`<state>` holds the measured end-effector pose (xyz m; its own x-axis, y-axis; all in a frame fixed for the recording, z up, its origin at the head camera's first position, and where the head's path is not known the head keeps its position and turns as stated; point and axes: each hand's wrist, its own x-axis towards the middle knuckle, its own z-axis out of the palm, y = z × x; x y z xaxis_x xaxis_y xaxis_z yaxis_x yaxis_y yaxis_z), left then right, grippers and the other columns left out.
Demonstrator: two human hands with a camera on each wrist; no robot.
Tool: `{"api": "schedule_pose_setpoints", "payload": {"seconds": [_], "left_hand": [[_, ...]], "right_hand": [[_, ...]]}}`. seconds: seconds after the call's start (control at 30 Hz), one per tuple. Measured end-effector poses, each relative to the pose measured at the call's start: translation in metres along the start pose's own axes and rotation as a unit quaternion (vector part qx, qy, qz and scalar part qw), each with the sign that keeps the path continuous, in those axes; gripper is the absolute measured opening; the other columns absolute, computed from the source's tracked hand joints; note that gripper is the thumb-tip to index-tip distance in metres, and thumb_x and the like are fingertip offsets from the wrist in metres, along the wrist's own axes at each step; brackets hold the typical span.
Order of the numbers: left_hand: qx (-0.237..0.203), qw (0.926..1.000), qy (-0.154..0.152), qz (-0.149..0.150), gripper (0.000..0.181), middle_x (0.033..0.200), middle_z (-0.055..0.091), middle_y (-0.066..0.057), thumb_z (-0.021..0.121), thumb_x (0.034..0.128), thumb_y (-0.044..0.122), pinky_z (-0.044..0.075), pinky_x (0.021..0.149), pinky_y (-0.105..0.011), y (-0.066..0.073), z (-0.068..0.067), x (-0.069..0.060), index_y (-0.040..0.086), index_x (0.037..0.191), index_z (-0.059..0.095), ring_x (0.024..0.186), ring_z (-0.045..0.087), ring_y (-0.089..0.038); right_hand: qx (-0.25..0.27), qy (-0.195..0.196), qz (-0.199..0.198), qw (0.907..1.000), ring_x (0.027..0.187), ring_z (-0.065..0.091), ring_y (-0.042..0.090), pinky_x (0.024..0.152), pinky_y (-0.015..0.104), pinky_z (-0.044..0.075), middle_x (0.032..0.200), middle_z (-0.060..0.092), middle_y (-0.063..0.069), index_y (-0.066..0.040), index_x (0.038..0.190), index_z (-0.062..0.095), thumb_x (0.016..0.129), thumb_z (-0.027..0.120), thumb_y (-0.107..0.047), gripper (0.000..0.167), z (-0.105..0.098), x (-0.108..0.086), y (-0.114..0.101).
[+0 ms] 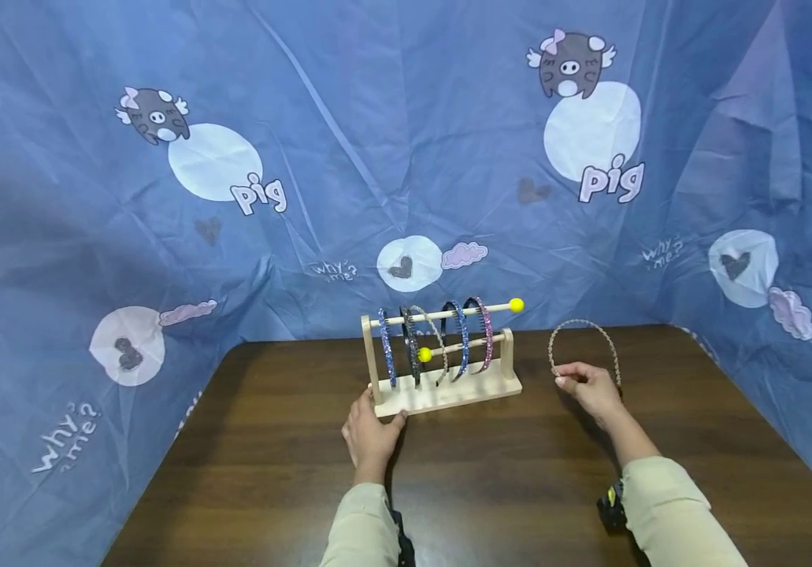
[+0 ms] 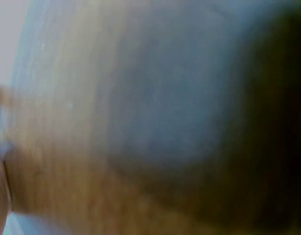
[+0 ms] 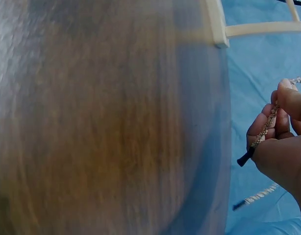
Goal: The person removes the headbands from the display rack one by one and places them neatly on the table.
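The right hand pinched a slender headband between thumb and fingertips, near one of its smooth black ends; the band was gold-toned and knobbly, its arch rising above the hand, to the right of the stand and apart from it; the left hand, thumb set apart from fingers, held the near left corner of the wooden stand, a pale, flat base with two upright posts and round rods tipped by glossy yellow balls; on it hung blue, black, gold-toned and pink headbands, several glittering; beneath lay a brown table, glossy and wood-grained; behind, a creased blue cloth bore printed pigs, hearts and rounded pale shapes.
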<state>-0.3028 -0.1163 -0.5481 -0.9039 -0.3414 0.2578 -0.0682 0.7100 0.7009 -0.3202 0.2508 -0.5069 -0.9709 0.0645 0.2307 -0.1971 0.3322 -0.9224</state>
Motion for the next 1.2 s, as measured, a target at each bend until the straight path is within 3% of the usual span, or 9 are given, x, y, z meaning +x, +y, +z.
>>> {"api": "schedule_pose_setpoints", "payload": {"seconds": [0.43,0.63,0.8,1.03,1.2], "left_hand": [[0.006,1.0,-0.002,-0.003,0.078,0.125,0.051,-0.013,0.078,0.0691,0.038,0.026,0.097,-0.046,0.001,0.003,-0.001,0.009,0.133,0.044,0.115,0.046,-0.031],[0.009,0.9999,-0.012,-0.006,0.079,0.126,0.051,-0.014,0.078,0.07,0.038,0.027,0.096,-0.046,-0.001,0.003,-0.004,0.008,0.134,0.044,0.116,0.046,-0.031],[0.011,0.9999,0.003,0.002,0.077,0.124,0.052,-0.014,0.078,0.0699,0.038,0.028,0.095,-0.046,-0.002,0.002,-0.004,0.008,0.133,0.045,0.114,0.047,-0.031],[0.012,0.9998,0.003,0.013,0.078,0.124,0.051,-0.015,0.076,0.0707,0.04,0.028,0.094,-0.046,-0.001,0.003,-0.005,0.006,0.133,0.044,0.115,0.046,-0.032],[0.01,0.9998,0.012,0.013,0.079,0.124,0.052,-0.016,0.078,0.0692,0.04,0.028,0.094,-0.046,-0.001,0.001,-0.004,0.005,0.132,0.045,0.114,0.047,-0.033]], "right_hand": [[-0.121,-0.027,-0.012,0.9923,0.084,0.055,0.02,0.069,0.024,0.04,0.094,0.067,0.019,0.007,0.093,0.068,0.082,0.065,0.001,0.013,0.014,0.005,0.01],[-0.133,-0.064,0.008,0.9891,0.087,0.057,0.023,0.072,0.028,0.042,0.093,0.067,0.019,0.008,0.092,0.069,0.08,0.067,0.001,0.014,0.017,0.001,0.015],[-0.131,-0.09,0.017,0.9872,0.088,0.058,0.025,0.074,0.03,0.043,0.092,0.068,0.019,0.009,0.094,0.069,0.079,0.068,0.001,0.017,0.018,0.003,0.013],[-0.151,-0.138,0.014,0.9787,0.084,0.058,0.022,0.071,0.03,0.044,0.088,0.068,0.018,0.011,0.091,0.068,0.075,0.066,0.006,0.017,0.017,0.007,0.01],[-0.158,-0.15,0.01,0.976,0.084,0.058,0.023,0.071,0.03,0.044,0.087,0.068,0.017,0.01,0.089,0.068,0.073,0.067,0.006,0.017,0.02,0.007,0.008]]}}
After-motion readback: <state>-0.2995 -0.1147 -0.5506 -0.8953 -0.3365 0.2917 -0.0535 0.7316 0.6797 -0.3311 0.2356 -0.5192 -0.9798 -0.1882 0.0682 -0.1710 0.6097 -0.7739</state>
